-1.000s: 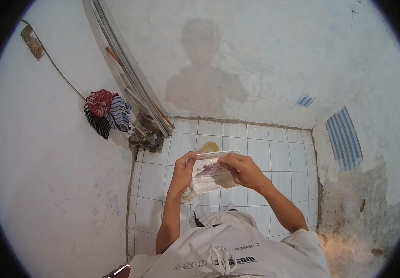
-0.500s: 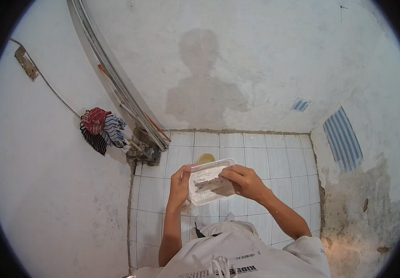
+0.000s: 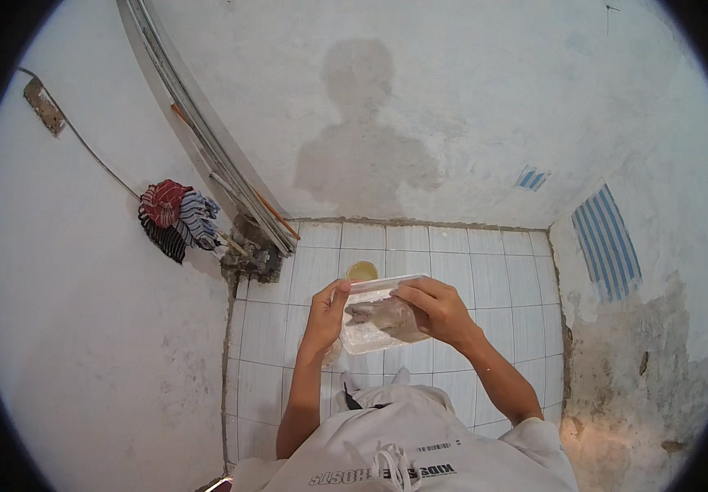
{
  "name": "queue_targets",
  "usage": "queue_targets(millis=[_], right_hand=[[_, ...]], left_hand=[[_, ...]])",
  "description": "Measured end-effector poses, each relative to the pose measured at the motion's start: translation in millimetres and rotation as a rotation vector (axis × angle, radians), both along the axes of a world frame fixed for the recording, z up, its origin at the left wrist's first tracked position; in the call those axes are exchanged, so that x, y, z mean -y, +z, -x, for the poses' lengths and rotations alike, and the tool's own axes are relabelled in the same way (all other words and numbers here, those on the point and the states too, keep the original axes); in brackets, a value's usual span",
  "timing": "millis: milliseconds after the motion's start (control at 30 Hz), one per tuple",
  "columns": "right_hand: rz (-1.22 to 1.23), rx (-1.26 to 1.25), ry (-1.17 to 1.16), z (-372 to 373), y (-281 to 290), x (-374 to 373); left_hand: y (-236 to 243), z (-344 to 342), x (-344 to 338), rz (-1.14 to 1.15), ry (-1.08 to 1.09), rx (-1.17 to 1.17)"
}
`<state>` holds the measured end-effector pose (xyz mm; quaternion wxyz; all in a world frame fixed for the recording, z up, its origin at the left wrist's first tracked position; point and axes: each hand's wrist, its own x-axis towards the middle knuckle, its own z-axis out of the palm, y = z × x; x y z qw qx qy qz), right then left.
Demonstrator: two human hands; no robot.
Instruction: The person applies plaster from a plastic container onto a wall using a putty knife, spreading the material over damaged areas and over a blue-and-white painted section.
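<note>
A white, shallow rectangular tray (image 3: 374, 336) is held up over the tiled floor, a greyish, wet-looking smear or thin piece inside it that I cannot make out clearly. My left hand (image 3: 325, 320) grips its left end, thumb near the upper edge. My right hand (image 3: 432, 312) is bent over the tray's right part, fingers closed and reaching inside; what they pinch is hidden. A pale, crumpled-looking thing (image 3: 329, 354) shows below the tray beside my left hand, partly hidden. Beyond the tray, a round yellowish container (image 3: 361, 270) sits on the floor.
White tiles (image 3: 501, 279) lie between plastered walls. In the far left corner long metal lengths and an orange pole (image 3: 283, 217) lean by dark rubble (image 3: 260, 262). Striped red, black and blue cloths (image 3: 170, 205) hang on the left wall. Blue-striped patches (image 3: 608, 246) mark the right wall. My feet (image 3: 399, 377) are below.
The tray has tilted and shifted slightly between then and now, my right fingers moving within it; half a second ago it sat a little lower in view. Both hands remain on it.
</note>
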<state>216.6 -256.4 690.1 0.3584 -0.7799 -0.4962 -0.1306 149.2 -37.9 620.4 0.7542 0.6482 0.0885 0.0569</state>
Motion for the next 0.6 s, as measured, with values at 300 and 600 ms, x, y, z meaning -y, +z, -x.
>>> queue_targets(millis=[300, 600], right_hand=[[-0.027, -0.016, 0.043, 18, -17, 7], [-0.005, -0.106, 0.041, 15, -12, 14]], left_hand=[[-3, 0, 9, 0.005, 0.082, 0.020], [-5, -1, 12, -0.035, 0.035, 0.009]])
